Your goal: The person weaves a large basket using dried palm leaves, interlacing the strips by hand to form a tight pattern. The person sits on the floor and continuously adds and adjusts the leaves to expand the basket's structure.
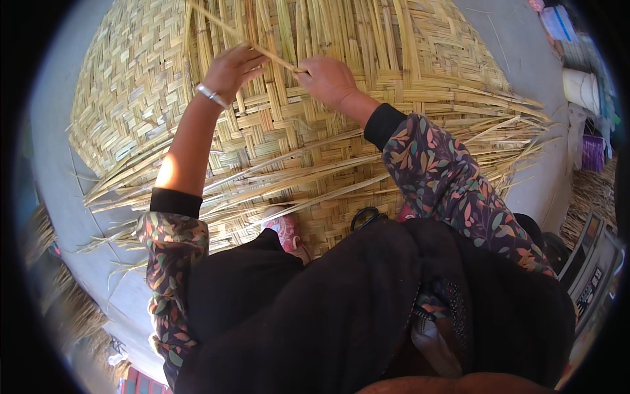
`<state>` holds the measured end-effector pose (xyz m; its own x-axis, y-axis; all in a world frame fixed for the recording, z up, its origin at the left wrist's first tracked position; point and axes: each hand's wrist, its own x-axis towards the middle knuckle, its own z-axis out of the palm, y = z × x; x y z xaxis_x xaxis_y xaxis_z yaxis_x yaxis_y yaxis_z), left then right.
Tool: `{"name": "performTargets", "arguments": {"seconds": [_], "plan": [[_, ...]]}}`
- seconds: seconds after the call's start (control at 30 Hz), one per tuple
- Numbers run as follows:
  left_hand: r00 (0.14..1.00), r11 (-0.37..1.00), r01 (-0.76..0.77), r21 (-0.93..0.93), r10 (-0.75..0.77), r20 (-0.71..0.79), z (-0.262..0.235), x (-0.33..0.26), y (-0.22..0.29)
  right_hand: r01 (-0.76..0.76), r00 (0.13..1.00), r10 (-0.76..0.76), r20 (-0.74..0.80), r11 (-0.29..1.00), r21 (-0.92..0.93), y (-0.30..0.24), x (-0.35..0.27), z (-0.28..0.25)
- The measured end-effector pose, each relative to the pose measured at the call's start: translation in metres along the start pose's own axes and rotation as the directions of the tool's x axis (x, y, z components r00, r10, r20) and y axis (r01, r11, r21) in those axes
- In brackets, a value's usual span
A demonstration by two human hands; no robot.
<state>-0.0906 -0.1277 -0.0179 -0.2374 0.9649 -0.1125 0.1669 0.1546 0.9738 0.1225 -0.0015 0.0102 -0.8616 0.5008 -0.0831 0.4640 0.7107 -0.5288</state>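
A large mat (125, 98) woven from flat, straw-coloured reed strips lies on the floor before me. Its middle has long strips running away from me, and crosswise strips are woven through the nearer part. My right hand (326, 80) is closed around the near end of a thin reed strip (277, 59), which slants up to the far left above the mat. Beside that strip, my left hand (230, 73) has its fingers stretched out and slightly apart, close to or touching it. A silver bracelet (212, 96) circles my left wrist.
Loose strip ends (512, 105) stick out past the mat's right side. Black looped handles, perhaps scissors (367, 218), lie near my patterned shoe (283, 231). At right are a white bucket (581, 90), a purple spool (592, 152) and a silver-grey appliance (586, 256). Straw heaps (69, 295) lie left.
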Motion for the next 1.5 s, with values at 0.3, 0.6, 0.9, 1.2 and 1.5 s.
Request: {"name": "performTargets", "arguments": {"seconds": [0.3, 0.6, 0.9, 1.2, 1.5], "plan": [[0.862, 0.88, 0.473, 0.056, -0.449, -0.234, 0.02, 0.044, -0.002, -0.163, 0.982, 0.174, -0.066, 0.974, 0.155, -0.001, -0.006, -0.002], [0.852, 0.861, 0.459, 0.219, -0.357, -0.382, 0.034, 0.053, 0.001, -0.186, 0.969, 0.221, -0.11, 0.946, 0.266, 0.0, -0.011, 0.001], [0.833, 0.877, 0.479, -0.025, -0.463, -0.304, 0.04, 0.063, 0.016, -0.145, 0.941, 0.242, -0.235, 0.919, 0.367, -0.001, -0.018, 0.002], [0.809, 0.83, 0.521, -0.199, -0.555, -0.196, 0.047, 0.061, 0.012, -0.165, 0.922, 0.29, -0.258, 0.894, 0.416, -0.001, -0.021, 0.005], [0.881, 0.761, 0.407, -0.505, -0.472, -0.001, 0.043, 0.044, 0.011, -0.247, 0.951, 0.291, -0.103, 0.917, 0.315, 0.009, -0.004, 0.024]]}}
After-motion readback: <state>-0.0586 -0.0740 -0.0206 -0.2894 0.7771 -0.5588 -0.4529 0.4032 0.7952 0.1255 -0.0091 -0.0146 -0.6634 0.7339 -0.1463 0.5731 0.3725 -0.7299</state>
